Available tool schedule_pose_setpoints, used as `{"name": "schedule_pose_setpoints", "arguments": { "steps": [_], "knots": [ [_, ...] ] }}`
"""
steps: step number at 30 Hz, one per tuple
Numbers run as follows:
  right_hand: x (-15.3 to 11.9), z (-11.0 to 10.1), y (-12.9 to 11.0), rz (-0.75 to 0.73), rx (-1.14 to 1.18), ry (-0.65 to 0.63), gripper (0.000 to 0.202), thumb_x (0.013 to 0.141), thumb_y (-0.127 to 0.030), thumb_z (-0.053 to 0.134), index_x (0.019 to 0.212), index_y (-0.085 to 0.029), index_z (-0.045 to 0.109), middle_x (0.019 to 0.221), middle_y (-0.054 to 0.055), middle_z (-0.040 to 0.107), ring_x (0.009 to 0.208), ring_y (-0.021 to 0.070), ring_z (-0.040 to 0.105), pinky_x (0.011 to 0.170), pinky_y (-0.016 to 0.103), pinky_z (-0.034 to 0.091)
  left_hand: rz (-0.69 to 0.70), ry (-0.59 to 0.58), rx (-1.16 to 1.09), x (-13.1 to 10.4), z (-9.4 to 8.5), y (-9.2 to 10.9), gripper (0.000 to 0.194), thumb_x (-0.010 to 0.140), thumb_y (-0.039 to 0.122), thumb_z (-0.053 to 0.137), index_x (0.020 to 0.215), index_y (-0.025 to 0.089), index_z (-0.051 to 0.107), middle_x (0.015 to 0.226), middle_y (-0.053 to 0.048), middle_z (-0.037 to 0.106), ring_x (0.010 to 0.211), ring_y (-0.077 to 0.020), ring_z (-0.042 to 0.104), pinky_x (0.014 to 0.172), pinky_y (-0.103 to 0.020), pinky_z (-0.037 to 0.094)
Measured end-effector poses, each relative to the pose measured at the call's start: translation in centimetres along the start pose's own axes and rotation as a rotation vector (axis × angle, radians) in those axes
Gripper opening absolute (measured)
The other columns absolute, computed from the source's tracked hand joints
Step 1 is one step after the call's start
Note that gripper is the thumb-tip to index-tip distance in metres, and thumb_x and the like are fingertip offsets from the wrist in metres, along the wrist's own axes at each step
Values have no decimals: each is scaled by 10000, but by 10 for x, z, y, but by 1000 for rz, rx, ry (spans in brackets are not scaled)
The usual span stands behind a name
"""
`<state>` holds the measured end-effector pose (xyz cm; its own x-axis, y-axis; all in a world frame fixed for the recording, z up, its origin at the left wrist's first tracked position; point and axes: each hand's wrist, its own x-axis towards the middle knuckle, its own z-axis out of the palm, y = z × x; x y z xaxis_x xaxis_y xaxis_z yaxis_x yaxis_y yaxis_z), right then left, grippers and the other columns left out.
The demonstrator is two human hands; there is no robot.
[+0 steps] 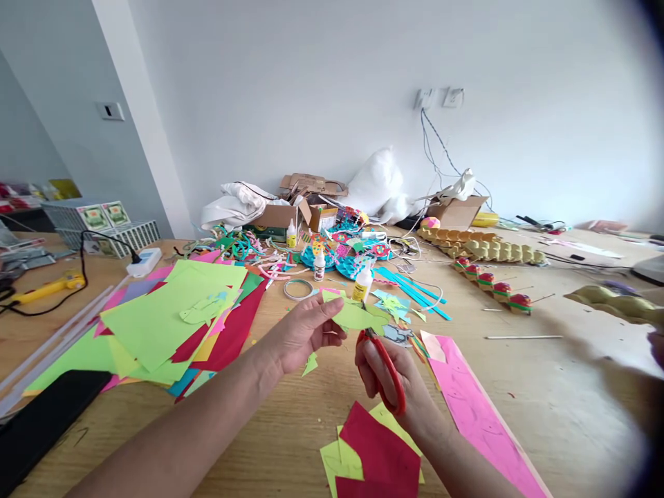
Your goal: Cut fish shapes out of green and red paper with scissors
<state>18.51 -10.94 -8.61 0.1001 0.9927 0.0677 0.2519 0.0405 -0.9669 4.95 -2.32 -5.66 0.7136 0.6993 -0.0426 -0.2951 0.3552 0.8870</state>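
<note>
A piece of light green paper (353, 317) is pinched between the thumb and fingers of my left hand (314, 325). My right hand (394, 366) grips red-handled scissors (398, 394), its fingers wrapped in the handles. The blades meet the lower right part of the green paper and are partly hidden by it. Below my hands lie dark red paper (384, 446) and yellow-green scraps (339, 456). A small green offcut (310, 364) rests on the table under my left hand. Just beyond the paper stands a white glue bottle (363, 283) with a yellow label.
Stacked coloured paper (155, 325) covers the left, beside a black phone-like slab (52, 422). Pink paper (477, 408) lies to the right, below egg-carton strips (498, 283). A tape roll (298, 289), a smaller bottle (319, 266) and a yellow glue gun (49, 287) sit farther back.
</note>
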Motion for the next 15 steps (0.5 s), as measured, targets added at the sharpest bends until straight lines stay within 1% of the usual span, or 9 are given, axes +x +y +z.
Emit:
{"name": "schedule_pose_setpoints", "arguments": {
  "steps": [3, 7, 10, 15],
  "knots": [
    [-1, 4, 1, 8, 22, -12, 416, 805, -577, 378, 613, -215, 446, 389, -65, 383, 342, 100, 341, 376, 226, 269, 106, 39, -11, -1, 7, -10, 263, 668, 360, 704, 764, 149, 579, 695, 16, 590, 585, -63, 515, 565, -191, 412],
    [-3, 6, 0, 8, 28, -57, 424, 809, -582, 376, 613, -213, 444, 385, -67, 393, 347, 97, 342, 391, 223, 279, 208, 112, 46, -1, 12, -13, 215, 667, 308, 693, 753, 163, 559, 668, 30, 580, 595, -78, 508, 550, -200, 403],
    [-4, 6, 0, 12, 24, -76, 430, 812, -587, 369, 612, -213, 442, 378, -70, 390, 344, 94, 331, 386, 219, 265, 238, 141, 83, -1, 13, -11, 215, 667, 301, 680, 765, 172, 539, 664, 33, 573, 605, -88, 508, 546, -208, 395],
    [-4, 6, 0, 29, 51, -102, 432, 804, -595, 386, 625, -206, 444, 403, -74, 392, 361, 88, 337, 398, 211, 263, 242, 189, 152, -4, 16, -7, 217, 653, 293, 671, 745, 169, 519, 618, 48, 539, 560, -74, 473, 536, -204, 359]
  ]
}}
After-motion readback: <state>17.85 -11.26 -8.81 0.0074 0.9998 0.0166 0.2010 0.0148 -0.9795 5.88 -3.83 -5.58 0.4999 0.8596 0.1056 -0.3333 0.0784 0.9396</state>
